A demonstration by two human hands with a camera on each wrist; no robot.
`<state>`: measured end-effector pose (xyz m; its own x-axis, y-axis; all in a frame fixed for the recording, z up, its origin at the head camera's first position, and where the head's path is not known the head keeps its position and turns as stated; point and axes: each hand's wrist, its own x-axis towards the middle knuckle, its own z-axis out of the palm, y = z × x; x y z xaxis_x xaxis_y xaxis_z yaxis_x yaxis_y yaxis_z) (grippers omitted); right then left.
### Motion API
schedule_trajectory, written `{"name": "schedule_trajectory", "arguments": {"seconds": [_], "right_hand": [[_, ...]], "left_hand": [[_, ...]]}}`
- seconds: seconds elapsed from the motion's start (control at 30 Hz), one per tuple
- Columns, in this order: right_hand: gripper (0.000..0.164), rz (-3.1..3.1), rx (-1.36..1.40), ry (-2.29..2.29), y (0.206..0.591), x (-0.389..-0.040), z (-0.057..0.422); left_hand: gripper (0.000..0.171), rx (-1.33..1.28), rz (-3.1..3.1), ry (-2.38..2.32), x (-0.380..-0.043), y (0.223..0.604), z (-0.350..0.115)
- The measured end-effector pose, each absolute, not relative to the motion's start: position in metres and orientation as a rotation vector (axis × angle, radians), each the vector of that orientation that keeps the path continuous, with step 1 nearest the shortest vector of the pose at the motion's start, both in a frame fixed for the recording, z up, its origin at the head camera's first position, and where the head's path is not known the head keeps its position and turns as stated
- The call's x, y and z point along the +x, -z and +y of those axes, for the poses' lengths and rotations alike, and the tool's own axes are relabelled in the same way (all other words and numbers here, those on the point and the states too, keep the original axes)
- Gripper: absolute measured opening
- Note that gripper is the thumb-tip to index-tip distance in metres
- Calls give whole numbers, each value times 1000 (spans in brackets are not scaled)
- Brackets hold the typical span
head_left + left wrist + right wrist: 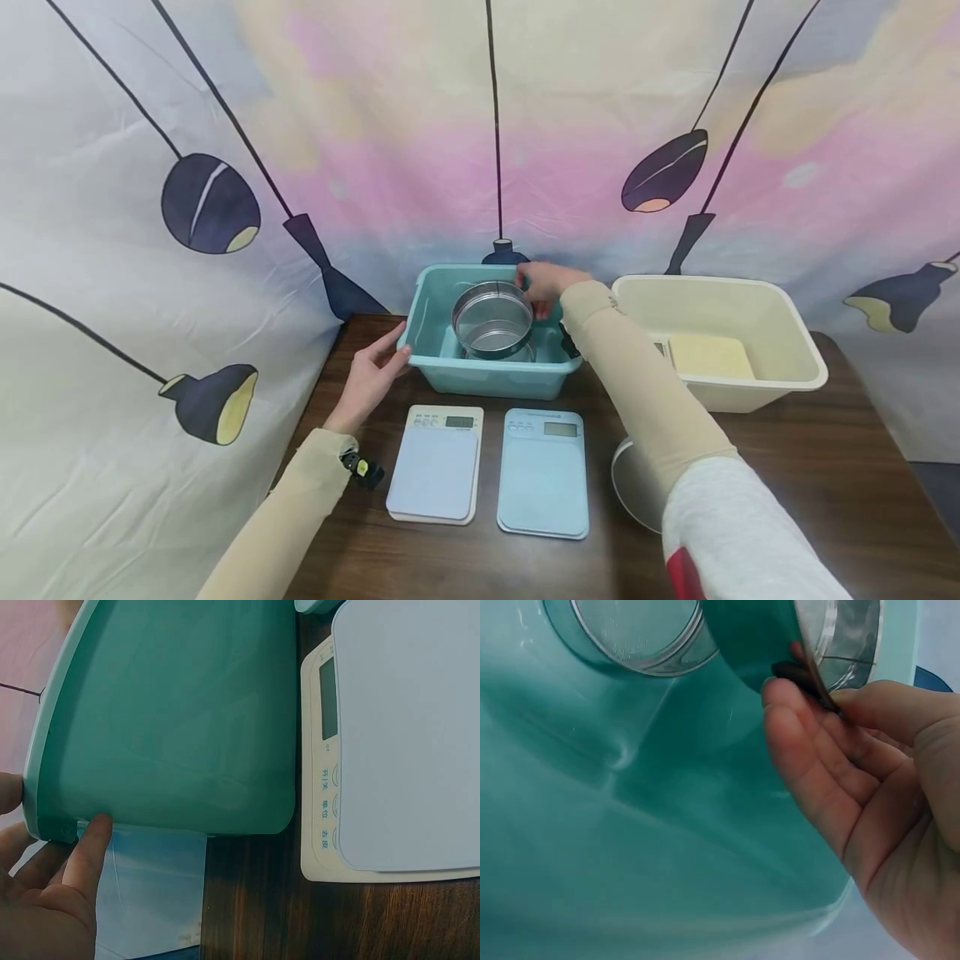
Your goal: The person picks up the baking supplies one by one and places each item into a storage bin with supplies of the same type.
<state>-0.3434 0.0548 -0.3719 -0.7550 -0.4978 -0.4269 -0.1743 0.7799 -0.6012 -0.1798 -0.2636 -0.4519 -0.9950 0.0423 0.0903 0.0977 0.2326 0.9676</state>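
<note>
A teal plastic basin (491, 381) stands at the back of the table. My left hand (369, 379) holds its front left corner, the fingers at the rim and the thumb against the outer wall. Over the basin is a round metal sieve (491, 341) with a thin wall. My right hand (551, 281) pinches the sieve's right edge between thumb and fingers. The right wrist view has the sieve's wall (754, 641) reflecting teal, with the fingertips at its edge. Below it, a round clear container (641, 645) sits in the basin, partly hidden in the head view.
In front of the basin lie a white kitchen scale (432, 475) and a light blue one (543, 487). To the right stands a cream basin (795, 379) with a pale yellow block-shaped thing (711, 357) inside. A round metal vessel (637, 492) is half hidden under my right forearm.
</note>
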Motion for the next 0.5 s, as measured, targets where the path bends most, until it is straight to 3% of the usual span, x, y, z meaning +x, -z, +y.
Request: {"name": "schedule_trajectory", "arguments": {"seconds": [0.5], "right_hand": [[27,2348,-489,596,385,-343,44]], "left_hand": [[53,-119,-2442,1897,-178,449,-263]]}}
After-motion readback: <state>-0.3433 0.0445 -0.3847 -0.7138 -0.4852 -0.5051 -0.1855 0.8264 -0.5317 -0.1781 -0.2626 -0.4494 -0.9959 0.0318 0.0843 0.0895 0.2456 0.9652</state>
